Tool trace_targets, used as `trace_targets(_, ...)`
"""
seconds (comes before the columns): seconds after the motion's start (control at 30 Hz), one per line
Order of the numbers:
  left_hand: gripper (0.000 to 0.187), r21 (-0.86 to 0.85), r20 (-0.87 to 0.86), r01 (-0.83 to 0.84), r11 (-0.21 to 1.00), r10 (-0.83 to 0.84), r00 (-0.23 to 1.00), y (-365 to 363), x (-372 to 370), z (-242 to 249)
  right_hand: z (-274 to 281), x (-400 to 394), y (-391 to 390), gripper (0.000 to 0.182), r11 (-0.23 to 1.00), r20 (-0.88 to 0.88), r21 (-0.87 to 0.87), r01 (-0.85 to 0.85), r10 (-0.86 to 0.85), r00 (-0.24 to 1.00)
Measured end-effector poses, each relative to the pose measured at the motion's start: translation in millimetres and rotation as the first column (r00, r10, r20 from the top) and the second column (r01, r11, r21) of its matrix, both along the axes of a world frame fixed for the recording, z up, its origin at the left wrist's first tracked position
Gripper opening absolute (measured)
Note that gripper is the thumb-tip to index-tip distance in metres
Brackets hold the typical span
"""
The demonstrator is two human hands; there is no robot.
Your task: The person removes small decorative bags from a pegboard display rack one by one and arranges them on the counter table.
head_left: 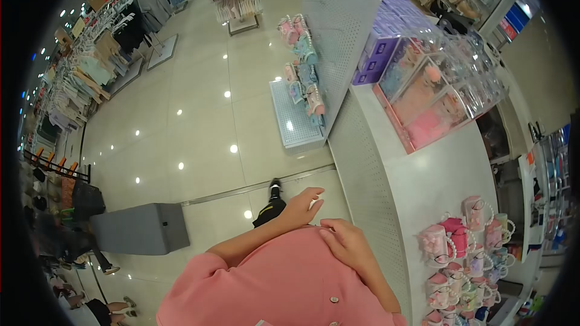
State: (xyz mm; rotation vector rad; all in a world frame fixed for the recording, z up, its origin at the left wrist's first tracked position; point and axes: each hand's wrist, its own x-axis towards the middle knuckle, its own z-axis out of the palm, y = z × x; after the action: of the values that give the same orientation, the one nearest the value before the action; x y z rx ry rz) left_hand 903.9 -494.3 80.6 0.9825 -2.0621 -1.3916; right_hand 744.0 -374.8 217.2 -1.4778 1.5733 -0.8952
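I look down my pink buttoned shirt (284,284). My left hand (302,206) is held just in front of my waist, fingers loosely curled, with nothing visible in it. My right hand (349,246) lies flat on the shirt, fingers apart, close beside the perforated side of a white display counter (435,169). The two hands are almost touching. My black trouser leg and shoe (273,196) show on the shiny floor beyond them.
On the counter stand several pastel cups with pearl handles (468,253), clear doll boxes (426,93) and purple boxes (379,48). A white pegboard stand with hanging toys (302,78) is ahead. A grey bench (142,228) and clothes racks (90,66) lie left; other people's legs (103,308) appear at the bottom left.
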Motion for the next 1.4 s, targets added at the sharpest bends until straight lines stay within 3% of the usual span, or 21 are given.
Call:
trace_targets(0.1, 0.039, 0.005, 0.052, 0.161, 0.987, -0.161, 0.986, -18.0, 23.8, -0.6, 2.5, 31.9, -23.5, 0.026, 0.999, 0.021, 0.043, 0.005, -0.006, 1.000)
trace_targets(0.23, 0.043, 0.052, 0.099, 0.224, 0.973, -0.228, 0.969, -61.6, 82.9, 0.1, -14.2, 83.9, -75.6, 0.026, 1.000, 0.062, 0.016, 0.015, -0.016, 0.998)
trace_targets(0.33, 0.036, 0.098, 0.051, 0.080, 0.992, -0.085, 0.995, -106.4, 140.8, -15.6, -16.0, 137.1, -132.3, 0.027, 0.999, 0.062, -0.002, -0.044, 0.044, 0.997)
trace_targets(0.43, 0.036, 0.040, -0.035, 0.010, 0.999, -0.009, 0.999, -153.2, 199.0, -15.6, -11.5, 189.3, -189.1, 0.028, 0.990, 0.047, -0.010, -0.140, 0.140, 0.989)
trace_targets(0.47, 0.036, 0.112, 0.009, -0.064, 0.992, 0.063, 0.998, -166.1, 212.7, -18.4, -9.3, 203.3, -207.2, 0.028, 0.984, 0.042, -0.019, -0.175, 0.176, 0.984)
trace_targets(0.57, 0.032, 0.083, 0.013, -0.115, 0.990, 0.114, 0.993, -202.6, 258.6, -10.5, -6.4, 239.4, -254.3, 0.031, 0.966, -0.102, 0.003, -0.258, 0.256, 0.961)
trace_targets(0.7, 0.032, 0.084, 0.059, -0.182, 0.980, 0.177, 0.982, -242.5, 298.9, -7.1, -14.9, 265.6, -306.8, 0.032, 0.975, -0.126, -0.089, -0.202, 0.190, 0.974)
trace_targets(0.87, 0.035, 0.132, 0.091, -0.295, 0.946, 0.285, 0.954, -268.6, 322.2, -14.8, -22.9, 241.7, -368.6, 0.034, 0.989, -0.287, -0.144, -0.024, -0.019, 0.958)
trace_targets(1.07, 0.034, 0.201, 0.064, -0.328, 0.923, 0.322, 0.945, -300.8, 338.7, -29.5, -43.5, 159.0, -477.5, 0.035, 0.953, -0.313, -0.203, 0.224, -0.280, 0.907)
trace_targets(1.23, 0.032, 0.140, 0.127, -0.406, 0.903, 0.390, 0.912, -366.8, 353.0, -32.7, -94.6, 86.7, -587.9, 0.039, 0.894, -0.408, -0.250, 0.372, -0.446, 0.797)
trace_targets(1.33, 0.031, 0.117, 0.162, -0.445, 0.888, 0.425, 0.891, -418.4, 345.6, -30.6, -134.8, 49.7, -651.4, 0.048, 0.823, -0.457, -0.329, 0.463, -0.568, 0.684)
trace_targets(1.4, 0.031, 0.124, 0.212, -0.465, 0.876, 0.435, 0.875, -454.3, 334.4, -15.2, -160.0, 20.6, -684.4, 0.059, 0.806, -0.472, -0.276, 0.523, -0.588, 0.657)
